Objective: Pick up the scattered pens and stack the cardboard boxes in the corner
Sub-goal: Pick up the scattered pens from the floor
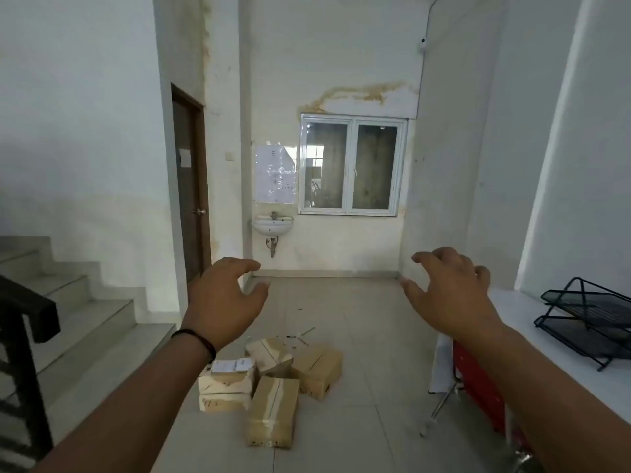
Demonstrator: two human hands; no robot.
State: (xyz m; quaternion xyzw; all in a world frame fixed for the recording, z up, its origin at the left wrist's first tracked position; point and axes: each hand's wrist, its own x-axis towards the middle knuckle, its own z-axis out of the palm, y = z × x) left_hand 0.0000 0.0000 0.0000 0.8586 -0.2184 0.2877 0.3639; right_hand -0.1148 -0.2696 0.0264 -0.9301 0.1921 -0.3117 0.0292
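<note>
Several taped cardboard boxes lie in a loose heap on the tiled floor: a long one (272,411) nearest me, a box with a white label (227,382) at the left, a tilted one (269,355) behind, and another (319,368) at the right. A few pens (300,336) lie scattered on the tiles just beyond the heap. My left hand (227,302) and right hand (450,288) are both raised in the air above and in front of the boxes, fingers loosely spread, holding nothing.
A staircase (68,322) with a black railing rises at the left. A white table (553,356) at the right carries a black wire tray (590,319); something red (481,380) stands under it. A sink (272,226), brown door (191,186) and window are at the far wall.
</note>
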